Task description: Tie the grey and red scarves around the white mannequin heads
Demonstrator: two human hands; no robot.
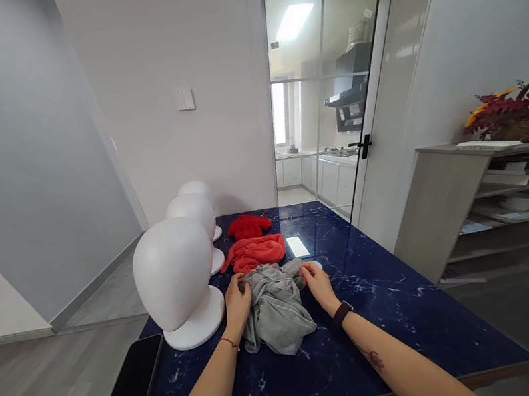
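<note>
1. Head view, centre of the frame, low: a grey cloth lies crumpled on a dark blue marbled table. Its top edge points away from the camera.
2. The left hand is on the upper left edge of the grey cloth, fingers closed and pinching the fabric. There is a thin red bracelet on that wrist.
3. The right hand is on the upper right edge of the grey cloth, fingers curled in and gripping the fabric. There is a dark watch on that wrist.
4. The hands are apart, and the cloth is bunched between and below them. Both forearms come in from the bottom edge.
5. Just above the grey cloth lies an orange cloth, touching or nearly touching it; I cannot tell which. A red cloth lies further up, near the table's far end.
6. Left of centre, three white foam heads stand in a row going back. The nearest foam head stands just beside the left hand. The middle foam head and far foam head are behind it.
7. At lower left, a black phone lies flat by the table's left edge, screen dark, beside the nearest foam head's base.
8. At upper centre right there is a glass door with a black handle, and a kitchen is visible through it.
9. At the right edge there is an open shelf with a basket of red leaves on top.
</note>
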